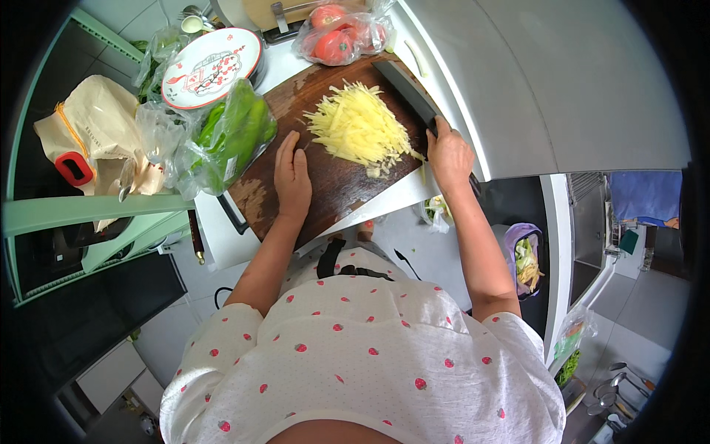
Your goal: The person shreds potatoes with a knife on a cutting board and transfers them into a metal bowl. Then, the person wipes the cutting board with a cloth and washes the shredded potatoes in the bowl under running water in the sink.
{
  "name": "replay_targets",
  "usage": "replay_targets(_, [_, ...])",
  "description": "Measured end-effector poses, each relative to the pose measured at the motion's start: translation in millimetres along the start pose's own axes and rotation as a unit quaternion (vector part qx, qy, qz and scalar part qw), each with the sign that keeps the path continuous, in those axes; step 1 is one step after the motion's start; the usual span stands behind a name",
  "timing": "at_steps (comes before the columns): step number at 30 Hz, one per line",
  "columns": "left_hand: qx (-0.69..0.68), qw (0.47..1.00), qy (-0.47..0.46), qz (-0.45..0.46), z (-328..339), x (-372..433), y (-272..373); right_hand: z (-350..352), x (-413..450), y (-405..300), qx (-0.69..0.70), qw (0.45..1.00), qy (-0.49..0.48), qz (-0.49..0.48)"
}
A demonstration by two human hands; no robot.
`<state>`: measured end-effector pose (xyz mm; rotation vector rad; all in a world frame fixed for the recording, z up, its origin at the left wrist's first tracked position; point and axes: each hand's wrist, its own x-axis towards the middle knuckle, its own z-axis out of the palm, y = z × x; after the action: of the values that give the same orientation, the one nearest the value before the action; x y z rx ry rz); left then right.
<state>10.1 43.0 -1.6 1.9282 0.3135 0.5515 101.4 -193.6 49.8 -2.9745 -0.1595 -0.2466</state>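
Note:
A heap of yellow shredded vegetable, perhaps potato (360, 125), lies on a dark wooden cutting board (333, 186). Small pale chopped pieces (383, 166) sit at the heap's near right edge. My right hand (450, 152) is closed on the handle of a kitchen knife (407, 91), whose dark blade lies along the board's right side, pointing away from me. My left hand (293, 175) rests on the left part of the board, fingers extended and the thumb a little apart, holding nothing. Space shows between this hand and the heap.
Left of the board lies a plastic bag of green peppers (238, 130), with a patterned plate (213, 66) behind it. Bagged tomatoes (338, 39) touch the far edge. A beige bag (97, 122) stands at the left. Low at the right is a lined bin with scraps (527, 263).

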Motion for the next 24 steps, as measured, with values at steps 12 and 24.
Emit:
replay_targets(12, [0.003, 1.0, -0.026, 0.004, -9.5, 0.2, 4.7, 18.5, 2.0, 5.6, -0.004, 1.0, 0.008, 0.011])
replay_targets(24, [-0.024, 0.993, -0.09, 0.076, -49.2, 29.6, 76.2, 3.6, 6.5, 1.3, -0.034, 0.997, -0.066, -0.009])
